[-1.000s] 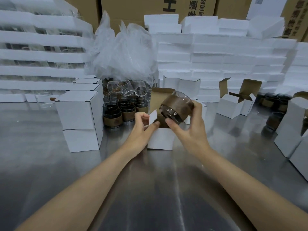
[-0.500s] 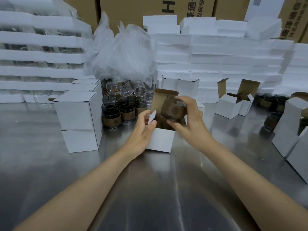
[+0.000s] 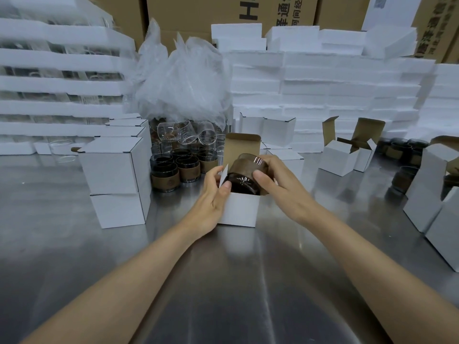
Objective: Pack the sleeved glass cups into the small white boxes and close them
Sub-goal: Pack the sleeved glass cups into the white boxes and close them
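Head view: I count closed white boxes (image 3: 111, 167) stacked at left, so part of batch packed. Waiting sleeved cups (image 3: 171, 172) beside them and open boxes (image 3: 339, 156) at right still unpacked. Current small white box (image 3: 239, 211) on steel table (image 3: 223, 281), lid flap (image 3: 242, 147) upright. Right hand (image 3: 280, 192) grasps sleeved glass cup (image 3: 246, 173), tilted, base just entering box mouth, not seated. Left hand (image 3: 211, 202) pinches side flap, steadying box. Cup: clear rim, brown sleeve round body. I judge seating and closing remain.

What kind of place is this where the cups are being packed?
Probably a packing bench in a warehouse or small factory: a steel worktable, stacks of small white boxes, rows of sleeved glass cups waiting, and white foam slabs with big brown cartons behind.
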Available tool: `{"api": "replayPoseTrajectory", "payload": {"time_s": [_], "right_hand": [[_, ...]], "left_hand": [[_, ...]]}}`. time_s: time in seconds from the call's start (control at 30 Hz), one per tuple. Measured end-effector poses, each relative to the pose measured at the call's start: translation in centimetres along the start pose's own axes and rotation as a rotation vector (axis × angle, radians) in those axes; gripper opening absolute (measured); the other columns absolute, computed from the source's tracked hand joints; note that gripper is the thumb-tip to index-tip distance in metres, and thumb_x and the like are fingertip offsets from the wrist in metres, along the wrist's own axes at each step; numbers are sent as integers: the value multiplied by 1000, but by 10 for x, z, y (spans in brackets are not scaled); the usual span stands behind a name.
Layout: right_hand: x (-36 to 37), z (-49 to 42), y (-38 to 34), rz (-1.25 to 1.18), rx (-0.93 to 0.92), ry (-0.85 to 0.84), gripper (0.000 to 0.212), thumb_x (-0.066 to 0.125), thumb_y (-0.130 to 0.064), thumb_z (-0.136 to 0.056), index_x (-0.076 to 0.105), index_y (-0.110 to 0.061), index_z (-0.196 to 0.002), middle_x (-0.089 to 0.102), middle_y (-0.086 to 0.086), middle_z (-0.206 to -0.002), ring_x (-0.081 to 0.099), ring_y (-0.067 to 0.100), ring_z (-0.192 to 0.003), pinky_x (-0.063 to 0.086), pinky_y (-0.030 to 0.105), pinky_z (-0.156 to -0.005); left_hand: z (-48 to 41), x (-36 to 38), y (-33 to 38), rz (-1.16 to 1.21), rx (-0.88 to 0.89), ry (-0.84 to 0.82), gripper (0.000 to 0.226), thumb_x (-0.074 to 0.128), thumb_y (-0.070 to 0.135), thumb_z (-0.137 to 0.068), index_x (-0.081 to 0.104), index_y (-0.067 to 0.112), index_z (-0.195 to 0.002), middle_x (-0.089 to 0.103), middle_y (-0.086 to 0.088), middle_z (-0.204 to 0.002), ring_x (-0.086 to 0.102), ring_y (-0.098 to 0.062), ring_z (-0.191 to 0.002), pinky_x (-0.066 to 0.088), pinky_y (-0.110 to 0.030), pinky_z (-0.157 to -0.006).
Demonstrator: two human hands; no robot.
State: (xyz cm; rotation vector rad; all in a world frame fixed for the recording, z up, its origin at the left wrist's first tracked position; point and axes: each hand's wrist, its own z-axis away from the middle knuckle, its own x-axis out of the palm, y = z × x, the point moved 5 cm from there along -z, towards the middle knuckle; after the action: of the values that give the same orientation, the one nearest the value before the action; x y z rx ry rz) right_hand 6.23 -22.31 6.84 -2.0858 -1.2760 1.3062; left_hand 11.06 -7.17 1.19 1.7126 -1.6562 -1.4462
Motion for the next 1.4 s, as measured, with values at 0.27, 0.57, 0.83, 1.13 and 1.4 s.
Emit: {"api": "replayPoseTrajectory", "payload": {"time_s": [0.27,0.57,0.83,1.13,1.4], "right_hand": [[7,-2,1,236,-14,2,9,63,-17,-91,58,-17,-99,55,-6,-99,43,17,-101,37,39,-95],[6,0,1,210,-68,25,22,50,-2,-96,69,-8,-104,60,1,-111,48,13,-108,35,10,-88],[-5,1,20,-307,167,366,37,53,-7,-96,46,-22,-128,47,-4,-133,56,8,-114,50,15,-86],[15,-2,27,-364,241,63,54,45,2,-97,36,-33,-138,56,-19,-108,57,-20,-87,41,-2,-68],[11,3,28,-238,76,85,31,47,-15,-99,47,-36,-122,57,-16,-119,53,1,-118,42,19,-95]], "left_hand": [[0,0,0,8,-4,4,66,27,57,-95,14,19,-147,31,3,-144,30,-3,-132,24,3,-91],[-3,2,-3,49,37,24,59,39,55,-88,17,24,-132,38,11,-120,46,16,-102,38,-6,-89],[-4,-1,-6,-58,-12,20,27,34,70,-82,40,50,-100,39,-3,-115,52,-17,-102,46,-27,-92],[-5,-5,-1,17,1,79,15,35,33,-104,46,28,-95,47,7,-96,45,4,-87,32,-6,-75],[-3,-7,3,99,17,110,52,37,50,-90,24,30,-136,47,7,-126,49,12,-112,35,-2,-87]]}}
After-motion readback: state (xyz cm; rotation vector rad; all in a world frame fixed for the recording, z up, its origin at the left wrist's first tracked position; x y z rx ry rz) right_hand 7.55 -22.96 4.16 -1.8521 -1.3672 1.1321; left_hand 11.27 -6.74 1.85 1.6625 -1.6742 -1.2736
